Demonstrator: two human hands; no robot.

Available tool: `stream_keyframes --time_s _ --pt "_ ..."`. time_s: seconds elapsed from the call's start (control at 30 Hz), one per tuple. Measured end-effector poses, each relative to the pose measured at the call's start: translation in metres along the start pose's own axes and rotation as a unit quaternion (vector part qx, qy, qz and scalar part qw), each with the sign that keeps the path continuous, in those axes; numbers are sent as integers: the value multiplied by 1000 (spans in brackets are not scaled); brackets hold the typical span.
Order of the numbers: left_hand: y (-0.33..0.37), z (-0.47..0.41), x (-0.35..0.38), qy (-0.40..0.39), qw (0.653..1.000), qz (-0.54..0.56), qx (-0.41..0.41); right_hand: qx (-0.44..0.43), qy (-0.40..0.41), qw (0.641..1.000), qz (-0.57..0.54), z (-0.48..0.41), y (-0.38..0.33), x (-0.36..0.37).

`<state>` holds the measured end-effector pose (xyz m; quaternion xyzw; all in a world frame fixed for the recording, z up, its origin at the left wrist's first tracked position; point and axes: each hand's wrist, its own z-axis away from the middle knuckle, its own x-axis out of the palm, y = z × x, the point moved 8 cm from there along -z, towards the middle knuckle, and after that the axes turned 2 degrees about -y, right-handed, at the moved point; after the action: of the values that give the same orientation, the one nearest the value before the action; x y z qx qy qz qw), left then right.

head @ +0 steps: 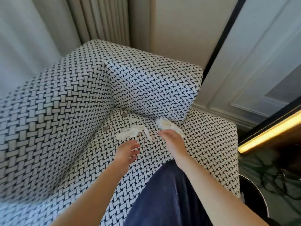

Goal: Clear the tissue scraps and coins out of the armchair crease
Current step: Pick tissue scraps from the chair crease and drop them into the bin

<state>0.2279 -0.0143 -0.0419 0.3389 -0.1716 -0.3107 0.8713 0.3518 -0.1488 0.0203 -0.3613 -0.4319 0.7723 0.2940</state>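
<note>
White tissue scraps (130, 132) lie on the seat of a black-and-white woven armchair (57, 111), close to its inner corner. Another crumpled tissue (166, 123) sits against the chair's right-hand cushion, and my right hand (172, 144) grips it from below. My left hand (127, 150) hovers just short of the loose scraps, fingers relaxed and slightly spread, holding nothing. One grey coin (124, 114) lies in the crease near the corner. A second coin (105, 129) lies lower along the left crease.
The right-hand cushion (154, 88) and the tall left side close in the corner. My knee in dark blue fabric (162, 196) rests on the seat's front. A wall and curtains stand behind; a dark glossy table (276, 168) with a lit edge is at right.
</note>
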Motion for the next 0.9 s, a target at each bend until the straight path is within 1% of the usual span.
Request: stream_keyframes --time_s 0.07,0.17,0.23,0.3,0.4,0.47,0.53,0.6,0.67,0.73,0.8,0.9 --pt "-7 -4 -28 27 999 15 -13 -51 -50 993 98 -14 -4 31" --pt "-19 -6 -55 52 998 30 -31 -103 -92 965 223 -31 6 63" --pt "-25 -6 -63 53 997 33 -38 -90 -106 946 293 -41 20 74" --pt "-32 -7 -72 60 997 25 -43 -55 -133 927 345 -51 35 84" --pt "-36 -6 -76 63 997 31 -43 -7 -169 910 378 -59 52 91" --pt "-34 -5 -75 63 997 32 -38 1 -179 904 387 -60 55 94" --pt "-31 -6 -74 62 998 11 -29 5 -182 913 365 -61 56 95" --pt "-26 -8 -72 63 998 -13 -16 5 -166 940 298 -60 52 93" --pt "-17 -10 -66 59 997 -43 6 -16 -114 971 207 -60 43 83" --pt "-5 -14 -57 61 993 -97 42 -37 -52 991 117 -56 31 69" --pt "8 -20 -46 67 977 -185 89 -53 2 997 60 -49 19 57" --pt "19 -33 -24 57 935 -324 132 -58 70 995 -49 -40 11 40"
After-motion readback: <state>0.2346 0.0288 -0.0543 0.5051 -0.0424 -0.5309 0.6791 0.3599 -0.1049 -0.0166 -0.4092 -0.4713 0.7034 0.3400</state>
